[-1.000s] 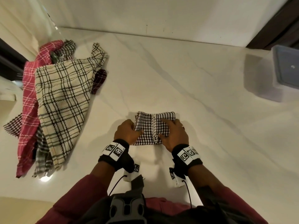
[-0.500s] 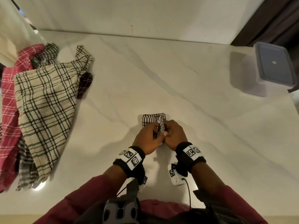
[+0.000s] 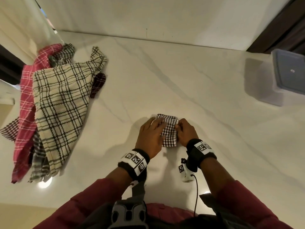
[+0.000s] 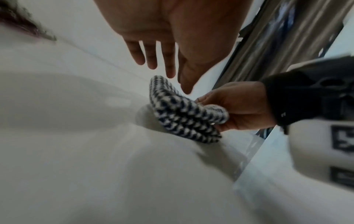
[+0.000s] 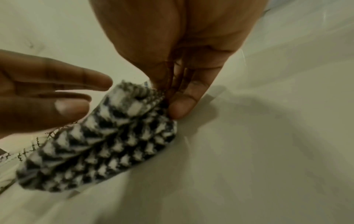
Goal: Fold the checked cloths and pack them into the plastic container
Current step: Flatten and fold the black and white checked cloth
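Small folded black-and-white checked cloth (image 3: 169,131) sits on the white counter (image 3: 165,80), between both hands, well short of the plastic container (image 3: 288,76), lid on, far right of the cloth. Right hand (image 3: 185,132) pinches the cloth's right edge, thumb and fingers closed on it, lifting that side. Left hand (image 3: 151,134) lies flat, fingers straight, just over the cloth's left side. Cloth's long axis runs away from the person. Right hand is nearer the container, so carrying likely falls to it. Unfolded cloths (image 3: 54,103) lie well left of the folded one.
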A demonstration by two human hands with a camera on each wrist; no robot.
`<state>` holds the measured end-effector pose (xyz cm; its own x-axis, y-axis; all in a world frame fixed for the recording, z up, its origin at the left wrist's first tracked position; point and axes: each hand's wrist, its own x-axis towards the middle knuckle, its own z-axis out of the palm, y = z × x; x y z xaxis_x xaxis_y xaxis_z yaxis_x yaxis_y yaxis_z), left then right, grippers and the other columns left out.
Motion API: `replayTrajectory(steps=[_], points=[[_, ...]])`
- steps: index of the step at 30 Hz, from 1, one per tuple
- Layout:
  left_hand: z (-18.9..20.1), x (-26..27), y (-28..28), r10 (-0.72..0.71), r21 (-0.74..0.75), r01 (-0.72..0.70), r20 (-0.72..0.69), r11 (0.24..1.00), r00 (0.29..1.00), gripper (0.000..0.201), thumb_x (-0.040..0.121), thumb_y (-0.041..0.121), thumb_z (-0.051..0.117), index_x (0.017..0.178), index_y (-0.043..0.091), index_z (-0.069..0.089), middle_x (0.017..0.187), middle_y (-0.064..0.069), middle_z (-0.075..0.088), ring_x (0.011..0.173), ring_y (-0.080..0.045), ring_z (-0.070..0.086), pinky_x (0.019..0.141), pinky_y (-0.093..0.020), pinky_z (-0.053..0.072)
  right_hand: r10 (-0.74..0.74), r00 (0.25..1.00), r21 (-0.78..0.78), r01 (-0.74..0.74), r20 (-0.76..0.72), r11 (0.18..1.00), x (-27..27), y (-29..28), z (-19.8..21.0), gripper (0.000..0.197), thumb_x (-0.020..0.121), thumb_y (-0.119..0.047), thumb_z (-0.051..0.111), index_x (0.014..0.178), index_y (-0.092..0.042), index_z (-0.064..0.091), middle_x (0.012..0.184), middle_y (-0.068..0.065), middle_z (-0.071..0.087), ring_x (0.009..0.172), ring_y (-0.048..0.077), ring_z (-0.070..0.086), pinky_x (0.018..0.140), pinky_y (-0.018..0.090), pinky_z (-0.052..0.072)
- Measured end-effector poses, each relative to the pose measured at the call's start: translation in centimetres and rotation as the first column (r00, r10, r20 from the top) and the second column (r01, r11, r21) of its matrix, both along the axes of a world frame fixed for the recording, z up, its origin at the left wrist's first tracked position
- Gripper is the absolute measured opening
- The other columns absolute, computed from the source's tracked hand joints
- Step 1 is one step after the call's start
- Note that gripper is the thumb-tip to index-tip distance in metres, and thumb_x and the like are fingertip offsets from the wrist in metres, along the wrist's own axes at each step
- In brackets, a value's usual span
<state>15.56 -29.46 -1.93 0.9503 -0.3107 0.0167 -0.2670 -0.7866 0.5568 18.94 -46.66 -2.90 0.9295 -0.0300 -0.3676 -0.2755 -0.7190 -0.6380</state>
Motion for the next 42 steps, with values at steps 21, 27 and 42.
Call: replayTrajectory(steps=[21,27,42], points=[[0.0,-7.0,-11.1,-0.160,-0.081,0.140,-0.393,0.987,0.906,0.082,0.063,0.044,0.078,0.134,0.024,0.043,0.152,-0.002,0.024,0.125,-0.029,0.036,0.100,-0.036,0.040,0.094,0.995,-0.256,-0.081,0.040,0.963,-12.4,-6.6,2.7,0.049,0.087,-0.044,0.041,0.126,-0.015,0.050,0.123,0.007,0.048,0.103,0.027,0.051,0.085,0.036,0.043],[-0.3,-7.6,-22.7,-0.509,-0.087,0.510,-0.325,0.856,0.797,0.105,0.069,0.034,0.082,0.150,0.025,0.016,0.160,0.004,-0.009,0.146,-0.020,0.012,0.115,-0.043,0.026,-0.146,0.989,-0.384,0.149,0.037,0.911,-19.8,-19.7,1.1,0.068,0.091,-0.049,0.049,0.149,-0.026,0.023,0.148,0.009,0.031,0.129,0.031,0.038,0.103,0.043,0.036],[1.0,-4.3,-37.1,-0.283,0.515,0.617,-0.584,0.595,0.761,0.152,0.050,0.048,0.089,0.140,0.038,-0.033,0.148,0.004,-0.043,0.142,-0.033,-0.025,0.108,-0.068,0.018,-0.416,0.908,-0.447,0.354,-0.046,0.821,-14.0,-40.1,-0.6,0.095,0.083,-0.075,0.038,0.151,-0.029,-0.009,0.157,0.022,-0.009,0.145,0.038,-0.006,0.115,0.052,-0.003]])
